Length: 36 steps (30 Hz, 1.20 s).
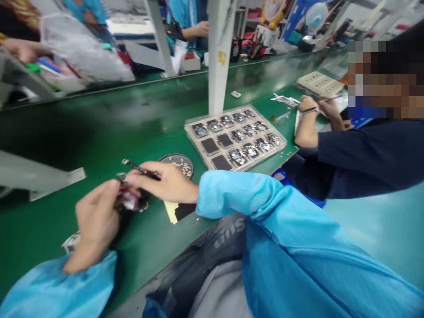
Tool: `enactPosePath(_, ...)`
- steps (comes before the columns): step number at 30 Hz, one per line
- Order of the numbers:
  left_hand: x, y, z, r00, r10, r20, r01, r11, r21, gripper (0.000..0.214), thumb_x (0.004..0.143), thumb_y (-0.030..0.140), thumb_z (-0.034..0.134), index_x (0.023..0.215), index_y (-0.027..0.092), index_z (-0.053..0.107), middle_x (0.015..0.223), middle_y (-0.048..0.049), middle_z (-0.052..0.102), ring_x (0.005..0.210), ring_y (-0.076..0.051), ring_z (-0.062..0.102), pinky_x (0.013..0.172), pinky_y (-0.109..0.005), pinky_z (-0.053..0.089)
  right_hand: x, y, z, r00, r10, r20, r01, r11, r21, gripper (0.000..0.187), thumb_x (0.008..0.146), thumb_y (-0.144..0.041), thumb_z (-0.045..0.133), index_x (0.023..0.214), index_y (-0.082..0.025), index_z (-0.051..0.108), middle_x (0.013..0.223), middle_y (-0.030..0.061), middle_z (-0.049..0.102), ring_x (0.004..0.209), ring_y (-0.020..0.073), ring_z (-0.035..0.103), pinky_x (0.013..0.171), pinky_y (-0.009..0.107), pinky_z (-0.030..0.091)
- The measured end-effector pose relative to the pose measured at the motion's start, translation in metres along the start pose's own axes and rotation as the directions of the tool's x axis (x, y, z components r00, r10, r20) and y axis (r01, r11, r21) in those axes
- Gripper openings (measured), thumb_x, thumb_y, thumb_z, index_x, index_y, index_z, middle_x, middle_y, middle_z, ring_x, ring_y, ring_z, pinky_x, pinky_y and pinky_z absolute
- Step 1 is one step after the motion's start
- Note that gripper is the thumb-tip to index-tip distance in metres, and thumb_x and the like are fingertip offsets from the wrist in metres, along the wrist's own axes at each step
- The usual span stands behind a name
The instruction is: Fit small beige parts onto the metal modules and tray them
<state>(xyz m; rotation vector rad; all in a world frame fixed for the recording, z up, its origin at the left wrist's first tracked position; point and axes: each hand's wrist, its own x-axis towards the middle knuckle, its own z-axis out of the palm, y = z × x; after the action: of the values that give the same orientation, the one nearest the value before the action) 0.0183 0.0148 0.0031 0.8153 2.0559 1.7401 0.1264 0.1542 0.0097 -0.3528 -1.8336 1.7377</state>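
Between my two hands is a small dark electronic part [131,199] with a purple, shiny area; motion blurs its details. The fingers of my left hand [98,214] are closed on its left side. My right hand [168,180] is closed round black tweezers [141,169], with its fingertips at the part's upper edge. Beside my right hand, partly hidden by it, lies a round black dish [177,160] of small tan pieces. Under my right wrist are a yellow sheet [171,212] and a black sheet [185,211]. Another small item [71,242] shows behind my left wrist.
A compartment tray [236,138] with several silvery parts stands right of centre, by a white post [217,57]. At right a co-worker in dark sleeves [371,154] works near a second tray [319,84]. Other people and a plastic bag [82,48] are beyond the green table [145,265].
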Motion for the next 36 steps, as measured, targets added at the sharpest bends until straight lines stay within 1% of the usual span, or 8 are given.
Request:
enactPosePath(3, 0.007, -0.005, 0.001, 0.988, -0.122, 0.092, 0.142, 0.954, -0.262, 0.041, 0.091, 0.06, 0.062, 0.081, 0.026, 0.083, 0.074, -0.0021, 0.075, 0.057, -0.017, 0.058, 0.049, -0.029, 0.048, 0.001, 0.01, -0.003, 0.999, -0.035, 0.0, 0.035, 0.989, 0.145, 0.018, 0.094, -0.035, 0.073, 0.101, -0.019, 0.08, 0.108, 0.0021, 0.08, 0.106, 0.0169, 0.073, 0.099, 0.027, 0.056)
enactPosePath(7, 0.01, -0.003, 0.002, 0.985, -0.109, 0.135, 0.156, 0.894, -0.419, 0.024, 0.078, 0.034, 0.076, 0.094, 0.017, 0.083, 0.082, -0.0069, 0.078, 0.063, -0.019, 0.068, 0.049, -0.025, 0.048, 0.003, 0.017, -0.005, 0.998, -0.036, -0.05, 0.042, 0.992, 0.119, 0.024, 0.092, -0.042, 0.073, 0.093, -0.019, 0.081, 0.106, 0.003, 0.081, 0.107, 0.02, 0.073, 0.102, 0.033, 0.055)
enactPosePath(13, 0.006, -0.003, 0.001, 0.988, -0.118, 0.097, 0.147, 0.907, -0.394, 0.045, 0.072, 0.023, 0.082, 0.115, 0.011, 0.076, 0.097, -0.0126, 0.079, 0.079, -0.023, 0.077, 0.058, -0.024, 0.054, 0.0, 0.02, -0.008, 0.995, 0.069, -0.077, -0.061, 0.994, 0.09, 0.031, 0.088, -0.051, 0.076, 0.095, -0.021, 0.08, 0.1, 0.0042, 0.08, 0.096, 0.0193, 0.073, 0.087, 0.031, 0.058)
enactPosePath(16, 0.004, -0.002, 0.002, 0.994, -0.093, 0.057, 0.107, 0.935, -0.337, 0.044, 0.076, 0.029, 0.085, 0.114, 0.011, 0.075, 0.094, -0.0117, 0.079, 0.079, -0.022, 0.077, 0.058, -0.023, 0.055, -0.003, 0.014, -0.009, 0.994, 0.089, -0.069, -0.083, 0.993, 0.081, 0.035, 0.086, -0.055, 0.078, 0.093, -0.021, 0.078, 0.091, 0.0046, 0.078, 0.087, 0.0176, 0.071, 0.073, 0.028, 0.056)
enactPosePath(20, 0.003, -0.002, 0.002, 0.997, -0.079, 0.019, 0.081, 0.951, -0.299, 0.04, 0.082, 0.043, 0.083, 0.107, 0.012, 0.077, 0.088, -0.0114, 0.078, 0.07, -0.02, 0.075, 0.048, -0.021, 0.048, -0.006, 0.006, -0.009, 0.993, 0.092, -0.07, -0.088, 0.995, 0.05, 0.037, 0.084, -0.056, 0.078, 0.083, -0.019, 0.074, 0.079, 0.0032, 0.074, 0.073, 0.0143, 0.065, 0.063, 0.025, 0.049)
enactPosePath(24, 0.002, -0.003, 0.0, 0.998, -0.045, 0.048, 0.06, 0.919, -0.389, 0.044, 0.091, 0.053, 0.072, 0.106, 0.012, 0.079, 0.091, -0.0139, 0.078, 0.071, -0.022, 0.075, 0.047, -0.023, 0.051, -0.007, 0.003, -0.01, 0.995, 0.076, -0.061, -0.074, 0.997, 0.021, 0.034, 0.083, -0.051, 0.08, 0.078, -0.019, 0.071, 0.071, 0.0008, 0.069, 0.066, 0.0124, 0.06, 0.061, 0.025, 0.046)
enactPosePath(31, -0.006, -0.001, -0.003, 0.994, 0.052, 0.093, -0.007, 0.904, -0.427, 0.042, 0.096, 0.049, 0.066, 0.119, 0.016, 0.078, 0.116, -0.0153, 0.077, 0.088, -0.022, 0.075, 0.062, -0.028, 0.061, -0.012, 0.0, -0.01, 0.994, 0.06, 0.086, -0.054, 0.996, -0.074, 0.033, 0.08, -0.049, 0.081, 0.075, -0.018, 0.071, 0.066, 0.0, 0.065, 0.061, 0.012, 0.053, 0.061, 0.028, 0.043)
enactPosePath(36, -0.009, -0.001, -0.003, 0.992, 0.098, 0.08, -0.058, 0.913, -0.404, 0.039, 0.096, 0.047, 0.068, 0.122, 0.019, 0.078, 0.12, -0.0133, 0.077, 0.092, -0.023, 0.075, 0.068, -0.031, 0.063, -0.016, 0.003, -0.011, 0.998, -0.039, 0.048, 0.046, 0.985, -0.166, 0.026, 0.084, -0.041, 0.08, 0.074, -0.018, 0.071, 0.069, 0.0004, 0.063, 0.064, 0.0123, 0.051, 0.06, 0.028, 0.04)
